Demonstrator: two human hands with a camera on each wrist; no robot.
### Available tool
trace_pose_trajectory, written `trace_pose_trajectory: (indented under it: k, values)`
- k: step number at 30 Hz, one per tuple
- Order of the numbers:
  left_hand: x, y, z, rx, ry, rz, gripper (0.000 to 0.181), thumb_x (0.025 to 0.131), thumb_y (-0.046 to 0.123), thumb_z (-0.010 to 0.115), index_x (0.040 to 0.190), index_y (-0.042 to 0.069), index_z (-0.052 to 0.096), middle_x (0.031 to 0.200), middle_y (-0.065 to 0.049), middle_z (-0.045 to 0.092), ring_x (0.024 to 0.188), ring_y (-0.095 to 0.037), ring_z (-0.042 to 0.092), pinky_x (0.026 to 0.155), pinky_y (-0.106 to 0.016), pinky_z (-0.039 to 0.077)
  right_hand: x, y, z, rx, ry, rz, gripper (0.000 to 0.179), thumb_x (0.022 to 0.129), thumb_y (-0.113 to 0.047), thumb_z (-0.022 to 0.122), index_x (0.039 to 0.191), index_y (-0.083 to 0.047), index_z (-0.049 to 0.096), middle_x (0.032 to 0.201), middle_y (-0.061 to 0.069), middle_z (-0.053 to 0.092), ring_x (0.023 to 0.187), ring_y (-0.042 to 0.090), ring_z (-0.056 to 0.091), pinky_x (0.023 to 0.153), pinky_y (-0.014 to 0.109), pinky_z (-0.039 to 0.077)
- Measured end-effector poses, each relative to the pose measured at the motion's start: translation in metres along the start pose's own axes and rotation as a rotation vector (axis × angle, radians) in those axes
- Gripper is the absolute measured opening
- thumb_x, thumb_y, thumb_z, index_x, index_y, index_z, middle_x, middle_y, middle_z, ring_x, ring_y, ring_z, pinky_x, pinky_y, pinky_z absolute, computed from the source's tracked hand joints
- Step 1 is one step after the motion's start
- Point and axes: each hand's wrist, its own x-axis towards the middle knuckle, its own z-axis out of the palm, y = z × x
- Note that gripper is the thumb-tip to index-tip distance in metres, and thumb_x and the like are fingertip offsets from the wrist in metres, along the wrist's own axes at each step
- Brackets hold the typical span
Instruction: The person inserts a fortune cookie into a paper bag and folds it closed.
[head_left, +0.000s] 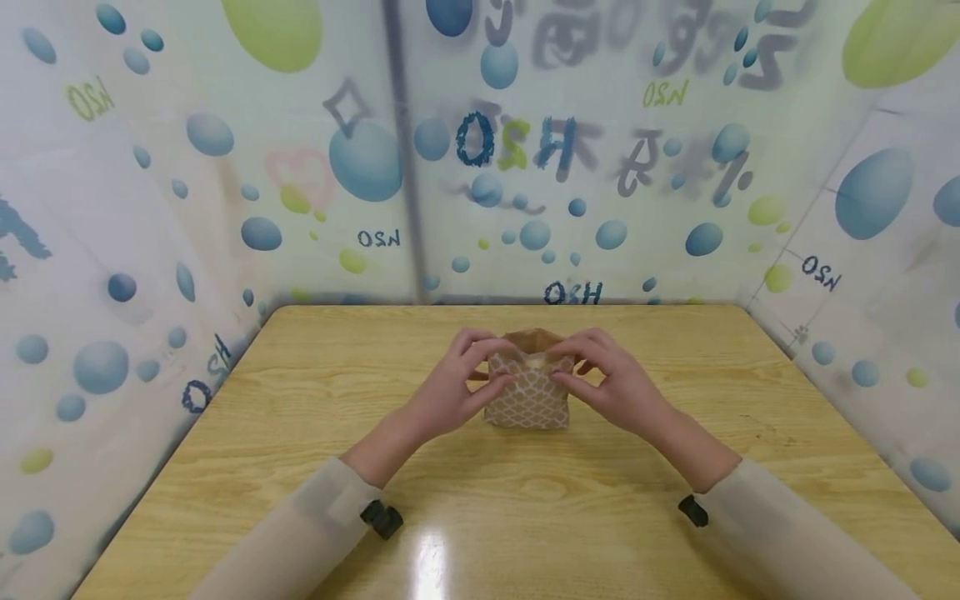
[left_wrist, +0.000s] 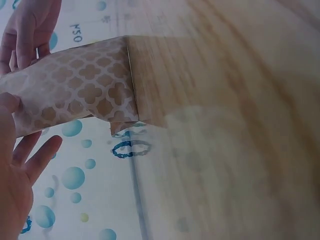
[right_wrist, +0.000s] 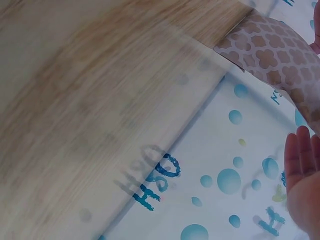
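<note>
A brown paper bag (head_left: 528, 400) with a white lattice pattern stands upright on the wooden table, its top open toward me. My left hand (head_left: 471, 379) pinches the left side of the bag's rim between thumb and fingers. On the opposite side my right hand (head_left: 611, 379) pinches the rim the same way. Some of the brown inner wall shows between the hands; what lies deeper inside is hidden. In the left wrist view the bag (left_wrist: 90, 85) shows its patterned front down to the bottom edge. Part of the bag (right_wrist: 275, 52) also appears in the right wrist view.
The wood-grain table (head_left: 300, 400) reaches back to a white curtain-like wall (head_left: 315, 250) printed with blue and green bubbles. Similar side walls rise at left and right. Dark clips (head_left: 382, 518) sit at both sleeve cuffs.
</note>
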Motion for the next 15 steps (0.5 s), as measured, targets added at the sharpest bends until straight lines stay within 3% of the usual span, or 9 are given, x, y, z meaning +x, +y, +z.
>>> trace_pose_trajectory:
  k: [2, 10, 15]
  values:
    - [-0.0003, -0.0007, 0.0001, -0.001, -0.001, 0.001, 0.039, 0.104, 0.005, 0.075, 0.14, 0.006, 0.062, 0.133, -0.016, 0.052, 0.113, -0.025, 0.062, 0.087, -0.026, 0.065, -0.0001, -0.0003, 0.0005, -0.01, -0.001, -0.011, 0.032, 0.098, -0.006, 0.082, 0.127, -0.018, 0.075, 0.121, 0.002, 0.066, 0.1, 0.011, 0.061, 0.083, 0.029, 0.061]
    - [0.0008, -0.0004, 0.0001, 0.045, -0.006, 0.026, 0.034, 0.101, 0.004, 0.077, 0.132, 0.004, 0.062, 0.13, -0.016, 0.052, 0.111, -0.025, 0.062, 0.084, -0.023, 0.064, 0.001, -0.0006, 0.0012, -0.045, -0.009, -0.045, 0.03, 0.097, -0.006, 0.083, 0.124, -0.017, 0.077, 0.117, 0.002, 0.063, 0.097, 0.016, 0.062, 0.081, 0.032, 0.06]
    - [0.0018, 0.0017, 0.0005, 0.113, -0.032, 0.002, 0.026, 0.103, 0.011, 0.076, 0.125, 0.006, 0.063, 0.129, -0.015, 0.052, 0.102, -0.022, 0.062, 0.077, -0.029, 0.065, 0.0019, -0.0025, 0.0014, -0.1, -0.057, -0.033, 0.023, 0.1, -0.013, 0.082, 0.122, -0.018, 0.077, 0.122, 0.003, 0.061, 0.101, 0.019, 0.061, 0.082, 0.035, 0.057]
